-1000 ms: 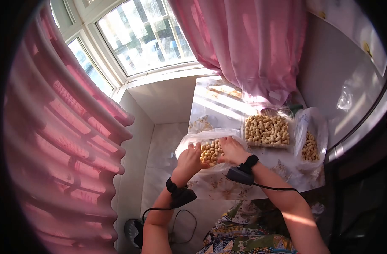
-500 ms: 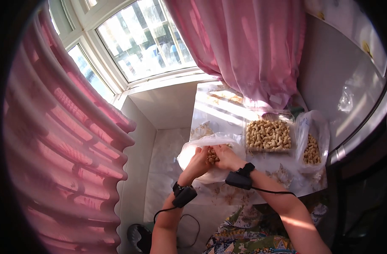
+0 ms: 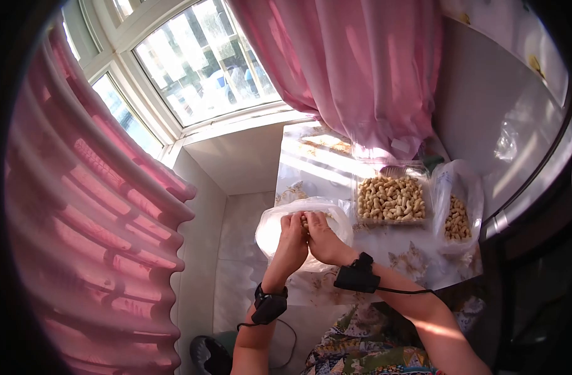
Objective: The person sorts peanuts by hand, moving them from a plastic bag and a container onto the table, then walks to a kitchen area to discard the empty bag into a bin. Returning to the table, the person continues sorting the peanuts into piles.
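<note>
Over a white plastic bag point(image 3: 270, 228) near the table's front left, my left hand point(image 3: 291, 242) and my right hand point(image 3: 325, 240) are close together with their fingers curled inward. Tan peanuts point(image 3: 305, 221) show in the narrow gap between the fingertips; my fingers cover most of them, so how many I grip cannot be made out. Right of the bag stands a clear plastic box point(image 3: 392, 223) full of unshelled peanuts point(image 3: 391, 199). Farther right, a second whitish bag point(image 3: 445, 187) lies open around more peanuts point(image 3: 457, 220).
The table point(image 3: 373, 250) has a flowered white cover. Pink curtains point(image 3: 361, 69) hang behind it and on the left, beside a bright window point(image 3: 205, 62). Black devices point(image 3: 356, 279) with cables are strapped to both wrists. A dark round object point(image 3: 210, 356) sits low at the left.
My hands have drawn closer together over the bag, hiding more of the peanuts between them. The whole view has shifted slightly, with the table and box a little farther left.
</note>
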The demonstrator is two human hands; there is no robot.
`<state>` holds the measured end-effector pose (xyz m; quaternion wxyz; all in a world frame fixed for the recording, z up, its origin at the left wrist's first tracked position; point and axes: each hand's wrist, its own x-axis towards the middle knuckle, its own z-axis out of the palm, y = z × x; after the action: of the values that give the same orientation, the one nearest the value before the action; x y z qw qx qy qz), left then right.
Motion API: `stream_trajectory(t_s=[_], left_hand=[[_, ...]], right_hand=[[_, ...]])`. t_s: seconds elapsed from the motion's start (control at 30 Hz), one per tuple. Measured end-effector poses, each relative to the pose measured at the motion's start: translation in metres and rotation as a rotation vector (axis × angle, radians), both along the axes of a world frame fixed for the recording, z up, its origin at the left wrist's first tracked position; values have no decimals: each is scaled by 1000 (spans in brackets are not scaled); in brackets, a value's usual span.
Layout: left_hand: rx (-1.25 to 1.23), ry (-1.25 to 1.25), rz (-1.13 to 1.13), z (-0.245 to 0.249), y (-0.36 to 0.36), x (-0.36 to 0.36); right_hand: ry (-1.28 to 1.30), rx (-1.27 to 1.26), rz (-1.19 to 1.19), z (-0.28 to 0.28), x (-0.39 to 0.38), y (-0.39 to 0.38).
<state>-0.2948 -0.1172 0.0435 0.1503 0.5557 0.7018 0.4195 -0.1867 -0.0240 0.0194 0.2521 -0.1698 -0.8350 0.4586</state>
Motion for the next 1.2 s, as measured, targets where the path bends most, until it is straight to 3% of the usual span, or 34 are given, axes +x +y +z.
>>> stream_trajectory(t_s=[0.3,0.4,0.53,0.7,0.87,1.2], left_hand=[[-22,-40,-63,30,-38,100],[-7,-102,-155,16,-24,132],[29,-173,-291,-29,13,160],[101,-177,-328,-62,42,175],[133,-88,-264,-70,50,169],[27,146,-156,-49,34,168]], right_hand=[[-29,20,-104,23,101,-56],[-83,23,-242,29,143,-54],[-191,113,-361,-7,182,-31],[-246,115,-425,-12,195,-12],[-244,308,-453,-15,187,-5],[-342,379,-471,-10,198,0]])
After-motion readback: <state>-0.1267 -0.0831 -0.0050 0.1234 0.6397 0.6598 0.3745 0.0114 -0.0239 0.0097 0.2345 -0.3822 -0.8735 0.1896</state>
